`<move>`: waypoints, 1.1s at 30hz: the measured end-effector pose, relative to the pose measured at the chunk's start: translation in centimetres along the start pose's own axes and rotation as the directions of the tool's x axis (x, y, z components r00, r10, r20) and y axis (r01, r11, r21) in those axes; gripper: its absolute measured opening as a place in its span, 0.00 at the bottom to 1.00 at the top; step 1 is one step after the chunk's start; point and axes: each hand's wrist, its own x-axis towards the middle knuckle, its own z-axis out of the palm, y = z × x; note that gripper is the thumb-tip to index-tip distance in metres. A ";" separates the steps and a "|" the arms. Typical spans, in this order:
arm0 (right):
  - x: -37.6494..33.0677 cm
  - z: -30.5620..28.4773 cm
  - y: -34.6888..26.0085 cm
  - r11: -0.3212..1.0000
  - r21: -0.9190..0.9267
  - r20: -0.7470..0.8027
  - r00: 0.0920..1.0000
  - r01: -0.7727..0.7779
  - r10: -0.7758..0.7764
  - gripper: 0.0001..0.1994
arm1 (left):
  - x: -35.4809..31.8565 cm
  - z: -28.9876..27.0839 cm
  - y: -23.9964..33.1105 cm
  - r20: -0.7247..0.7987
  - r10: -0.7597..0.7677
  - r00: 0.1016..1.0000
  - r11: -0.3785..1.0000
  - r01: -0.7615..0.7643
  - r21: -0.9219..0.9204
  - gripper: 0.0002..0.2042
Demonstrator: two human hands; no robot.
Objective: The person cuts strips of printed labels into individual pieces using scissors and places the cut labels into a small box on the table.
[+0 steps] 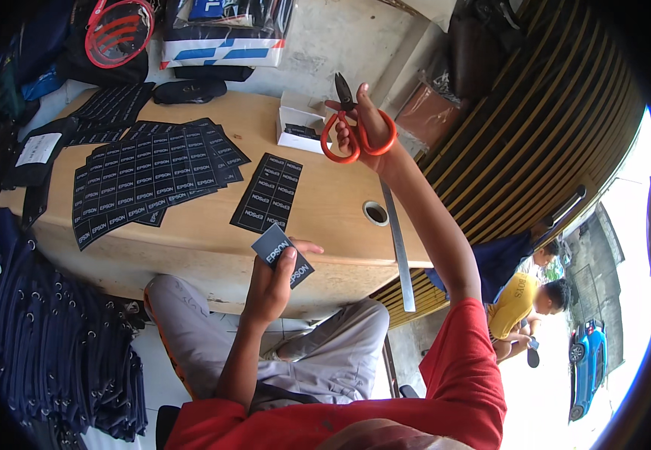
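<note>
My left hand (269,294) pinches a small black label piece (271,244) with pale lettering between thumb and fingers, just off the table's near edge. Up at the right, my right hand (369,129) grips scissors (354,156) with orange-red handles; their dark blades point up and away from the label piece. A black label strip (267,191) printed in rows lies on the wooden table (318,225) beyond my left hand. Further left are several larger overlapping black label sheets (149,169). Near the scissors stands an open white box (295,142) with dark pieces inside.
A long metal ruler (398,255) crosses the table's right edge beside a round hole (375,214). A dark pouch (189,91) lies at the back. Many dark blue straps or bags (55,345) hang at left. Two people (520,307) and a blue car (588,367) are outside right.
</note>
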 end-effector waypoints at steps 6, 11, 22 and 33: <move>-16.6 2.3 6.5 0.859 0.511 0.100 0.990 0.033 -0.097 0.41 | -1.8 1.4 0.3 0.003 0.003 1.000 0.992 -0.003 -0.128 0.20; -23.7 2.9 10.3 0.429 0.897 0.009 0.969 0.102 -0.248 0.37 | -2.2 4.6 2.3 0.260 0.398 0.880 0.898 -0.431 0.085 0.25; -27.5 -2.1 12.4 0.320 0.930 -0.083 0.953 0.180 -0.293 0.33 | -3.6 9.5 -0.9 0.377 0.539 0.753 0.778 -0.617 0.121 0.27; -28.1 -2.4 14.0 0.146 0.945 0.318 0.929 -0.293 -0.189 0.31 | -2.9 11.6 -0.6 0.257 0.816 0.518 0.487 -0.855 0.175 0.18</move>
